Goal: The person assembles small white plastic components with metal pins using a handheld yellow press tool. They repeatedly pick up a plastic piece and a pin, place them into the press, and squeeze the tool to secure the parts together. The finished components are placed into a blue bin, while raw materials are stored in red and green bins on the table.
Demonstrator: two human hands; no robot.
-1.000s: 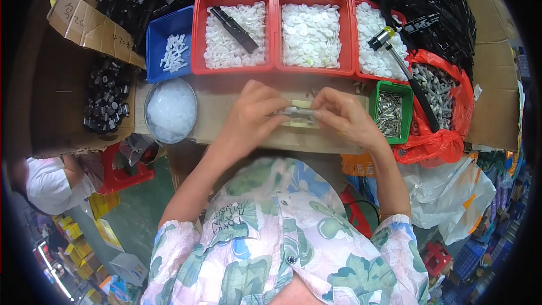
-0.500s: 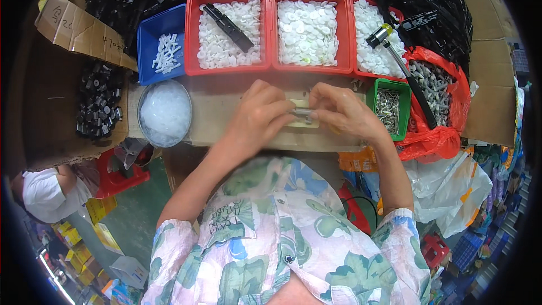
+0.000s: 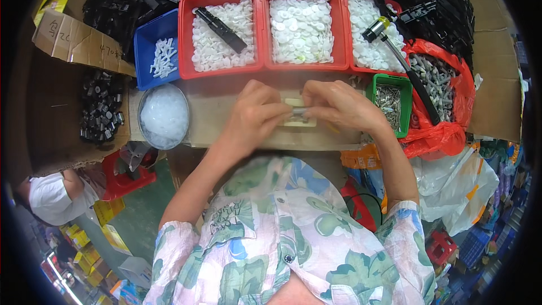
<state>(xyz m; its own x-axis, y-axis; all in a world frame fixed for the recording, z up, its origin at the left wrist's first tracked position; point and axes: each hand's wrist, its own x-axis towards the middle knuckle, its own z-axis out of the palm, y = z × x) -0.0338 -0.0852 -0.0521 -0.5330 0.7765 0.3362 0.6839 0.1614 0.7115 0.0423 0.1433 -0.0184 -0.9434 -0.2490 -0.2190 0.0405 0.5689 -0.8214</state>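
Both my hands meet over a small cream-coloured block (image 3: 300, 121) on the brown work surface (image 3: 217, 93). Between my fingertips lies a short grey cylindrical part (image 3: 298, 111), set across the block. My left hand (image 3: 257, 110) pinches its left end with thumb and fingers. My right hand (image 3: 339, 104) pinches the other end. The fingers cover much of the part, so its ends are hidden. Right of my right hand stands a green bin (image 3: 389, 104) of small metal pins.
Red bins (image 3: 262, 34) of white plastic discs line the back, one with a black part (image 3: 221, 30) on top. Left are a blue bin (image 3: 141, 51), a round bowl (image 3: 164, 116) and black knobs (image 3: 101, 104). Right, a hammer (image 3: 409, 73) lies against a red bag (image 3: 460, 135) of screws.
My hands stay at the block, still pinching the grey part; my right hand has shifted slightly left. The whole view has moved a little.
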